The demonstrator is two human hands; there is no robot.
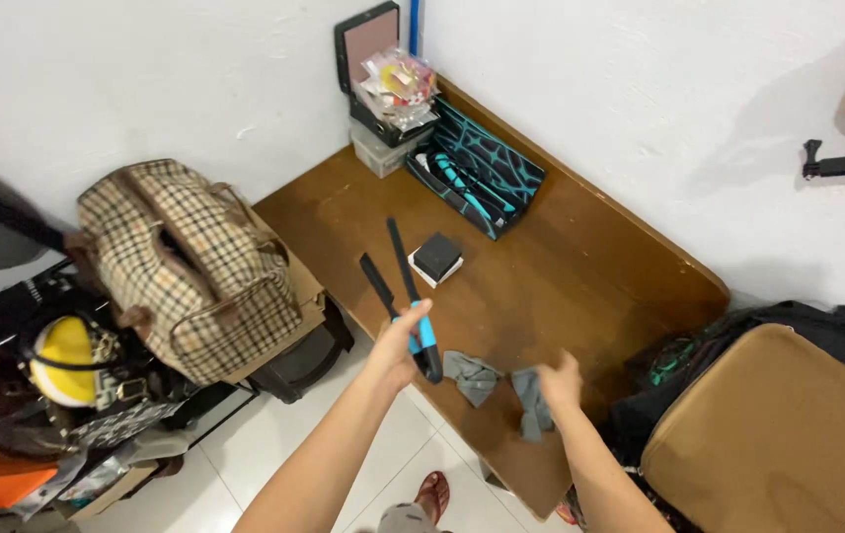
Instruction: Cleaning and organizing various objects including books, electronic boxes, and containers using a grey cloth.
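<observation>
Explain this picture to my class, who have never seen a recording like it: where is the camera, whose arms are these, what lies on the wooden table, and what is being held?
There is one picture, taken by a camera worn on a person's head and looking down, so the two bare arms are that person's own. The left hand grips a hair straightener with black plates and a blue handle, its plates spread apart above the brown wooden table. The right hand is blurred and hangs just above a grey cloth; whether it touches the cloth is unclear. A second grey cloth lies beside it. Further back sit a small black box, a black-and-teal case and stacked containers in the corner. A checked bag stands to the left.
</observation>
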